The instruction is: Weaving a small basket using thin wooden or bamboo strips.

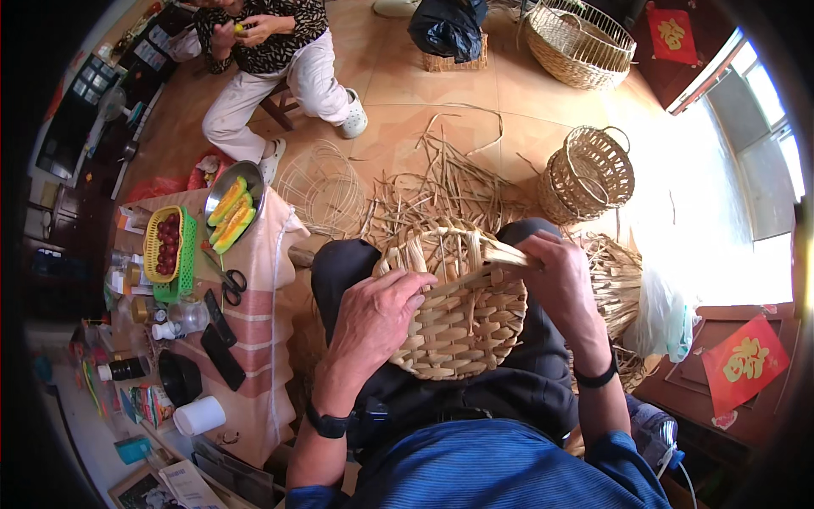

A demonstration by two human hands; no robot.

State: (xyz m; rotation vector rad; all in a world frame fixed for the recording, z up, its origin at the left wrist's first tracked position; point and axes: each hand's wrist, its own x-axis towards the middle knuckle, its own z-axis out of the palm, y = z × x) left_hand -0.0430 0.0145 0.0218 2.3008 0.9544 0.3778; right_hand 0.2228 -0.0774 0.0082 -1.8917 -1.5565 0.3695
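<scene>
A half-woven basket (466, 335) of tan plant strips rests on my lap, its closely woven part toward me and loose upright strips at its far side. My left hand (377, 310) is closed on its left side, fingertips lying across the weave. My right hand (553, 273) pinches a pale flat plant strip (502, 253) at the basket's upper right. That strip runs from the weave into my right fingers. Part of my right fingertips is hidden behind the strip and my knuckles.
Loose strips (445, 174) and a wire frame (326, 191) lie on the floor ahead. A finished basket (587, 174) stands to the right, a larger one (581, 47) beyond. At left, a cloth-covered table holds scissors (233, 287) and fruit. Another person (263, 72) sits at far left.
</scene>
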